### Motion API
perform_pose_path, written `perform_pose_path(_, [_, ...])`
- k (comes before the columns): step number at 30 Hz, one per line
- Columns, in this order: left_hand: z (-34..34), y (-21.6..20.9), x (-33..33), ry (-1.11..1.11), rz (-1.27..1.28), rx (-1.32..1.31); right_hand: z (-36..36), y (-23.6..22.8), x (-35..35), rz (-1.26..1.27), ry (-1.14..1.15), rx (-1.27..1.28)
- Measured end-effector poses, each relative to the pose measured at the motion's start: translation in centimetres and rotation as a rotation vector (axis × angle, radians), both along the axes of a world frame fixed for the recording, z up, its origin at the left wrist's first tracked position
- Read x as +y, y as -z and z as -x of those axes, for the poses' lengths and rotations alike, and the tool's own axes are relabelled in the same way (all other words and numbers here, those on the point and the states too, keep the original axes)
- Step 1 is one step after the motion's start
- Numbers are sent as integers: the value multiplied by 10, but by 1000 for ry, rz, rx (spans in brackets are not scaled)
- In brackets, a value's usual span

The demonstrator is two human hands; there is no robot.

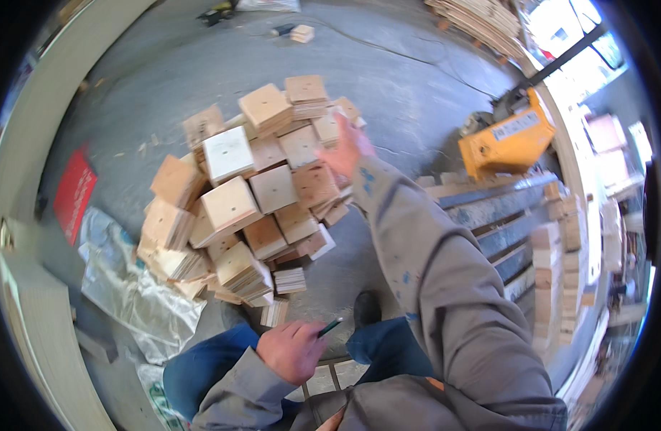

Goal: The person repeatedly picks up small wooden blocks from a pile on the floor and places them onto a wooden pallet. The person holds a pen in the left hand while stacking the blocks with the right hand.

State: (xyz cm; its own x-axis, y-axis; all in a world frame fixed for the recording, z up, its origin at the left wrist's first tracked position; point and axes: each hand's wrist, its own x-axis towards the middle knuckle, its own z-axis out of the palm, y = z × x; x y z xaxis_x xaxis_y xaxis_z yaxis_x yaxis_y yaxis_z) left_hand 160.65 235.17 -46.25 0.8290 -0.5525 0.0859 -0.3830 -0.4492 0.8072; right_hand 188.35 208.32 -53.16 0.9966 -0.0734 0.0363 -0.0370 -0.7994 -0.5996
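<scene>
So the left hand (294, 352) is curled up close to the body, fingers closed around a slim dark green pen (331, 327) that pokes out to its right. The right hand (345, 149) is stretched way out ahead, pretty open, thumb and fingers spread apart at the right edge of a big messy pile of square wooden blocks (273, 188). It's kinda blurry there, so I can't tell if the fingertips actually touch a block. The pile sits on the grey floor (402, 79), just beyond the left hand and mostly to the left of the right one, some pieces tilted and leaning on others. One block with a really pale top (227, 153) is on the left of the right hand, and a little stack of thin squares (290, 280) lies just ahead of the left hand. Off to the left hand's left there's crumpled clear plastic (140, 294), with a red panel (75, 194) farther out. Right of the right hand is a yellow machine (508, 144), plus some wooden slats (499, 208) nearer the forearm.
</scene>
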Motion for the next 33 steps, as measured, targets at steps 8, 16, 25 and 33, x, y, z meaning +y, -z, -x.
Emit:
perform_pose_path(8, [16,-15,30,-44,-5,250,-73,-9,25,-314,230,53])
perform_pose_path(16, [-2,-14,23,63,9,272,-97,-9,3,-416,368,27])
perform_pose_path(25, [-5,0,26,35,22,495,-136,23,0,-349,250,7])
perform_pose_path(33, [-17,-1,20,79,13,498,-185,56,-1,-129,-45,100])
